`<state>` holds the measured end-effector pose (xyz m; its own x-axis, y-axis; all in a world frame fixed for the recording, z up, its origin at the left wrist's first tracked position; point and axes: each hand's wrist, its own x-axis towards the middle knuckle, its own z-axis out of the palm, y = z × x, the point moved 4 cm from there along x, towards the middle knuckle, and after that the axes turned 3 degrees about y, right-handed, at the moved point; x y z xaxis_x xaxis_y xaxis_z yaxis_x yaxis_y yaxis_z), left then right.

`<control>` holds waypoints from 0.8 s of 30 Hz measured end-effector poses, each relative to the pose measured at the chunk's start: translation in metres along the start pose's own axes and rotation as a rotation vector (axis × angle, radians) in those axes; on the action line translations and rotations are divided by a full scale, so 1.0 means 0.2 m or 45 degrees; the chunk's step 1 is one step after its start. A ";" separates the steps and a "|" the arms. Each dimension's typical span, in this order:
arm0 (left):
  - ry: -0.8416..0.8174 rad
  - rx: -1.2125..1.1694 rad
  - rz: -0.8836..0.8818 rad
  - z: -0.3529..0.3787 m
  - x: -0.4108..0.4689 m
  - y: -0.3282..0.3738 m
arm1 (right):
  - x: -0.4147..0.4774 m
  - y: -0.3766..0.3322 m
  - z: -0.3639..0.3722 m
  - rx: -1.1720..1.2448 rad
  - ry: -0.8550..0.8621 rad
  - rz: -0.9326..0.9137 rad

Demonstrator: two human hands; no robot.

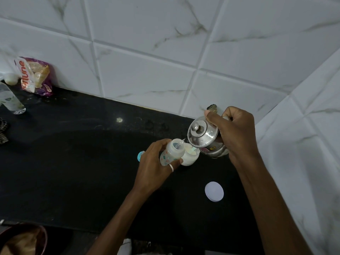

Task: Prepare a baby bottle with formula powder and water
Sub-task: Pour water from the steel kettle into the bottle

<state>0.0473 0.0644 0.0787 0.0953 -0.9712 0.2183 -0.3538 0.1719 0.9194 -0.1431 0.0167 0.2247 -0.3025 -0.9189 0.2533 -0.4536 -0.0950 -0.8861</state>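
My left hand [156,162] grips a small clear baby bottle [172,151] with coloured print, its mouth uncapped and tilted toward the right. My right hand [237,133] holds a steel kettle [204,138] by its handle, tipped left, and a thin stream of water runs from its spout into the bottle's mouth. Right beside the bottle stands an open white jar of formula powder [191,155]. The jar's white lid [214,191] lies flat on the black counter [82,162]. A teal bottle cap [140,155] peeks out behind my left hand.
A purple and white snack packet [35,76] leans on the tiled wall at the far left, with a clear glass bottle [11,100] in front of it. A dark bowl [24,240] sits at the bottom left edge. The tiled wall corner closes in on the right.
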 end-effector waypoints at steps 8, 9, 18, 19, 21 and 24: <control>0.000 0.002 0.006 0.00 -0.01 0.00 | 0.00 0.00 -0.01 -0.003 0.002 -0.008; 0.000 0.001 0.006 0.00 -0.01 0.00 | 0.00 0.00 -0.01 -0.001 0.003 -0.008; -0.005 0.001 0.012 0.00 -0.02 0.00 | -0.01 0.00 -0.02 0.004 0.012 -0.003; -0.009 0.002 0.013 0.00 -0.02 0.00 | -0.01 0.00 -0.02 0.008 0.012 -0.004; -0.011 -0.004 0.020 0.00 -0.02 -0.01 | -0.01 -0.01 -0.02 0.009 0.013 -0.011; -0.007 -0.016 0.021 -0.01 -0.02 0.00 | -0.01 -0.01 -0.03 0.006 0.016 -0.021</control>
<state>0.0482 0.0690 0.0772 0.0843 -0.9692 0.2314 -0.3436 0.1897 0.9197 -0.1453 0.0212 0.2288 -0.3053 -0.9123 0.2730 -0.4549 -0.1122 -0.8835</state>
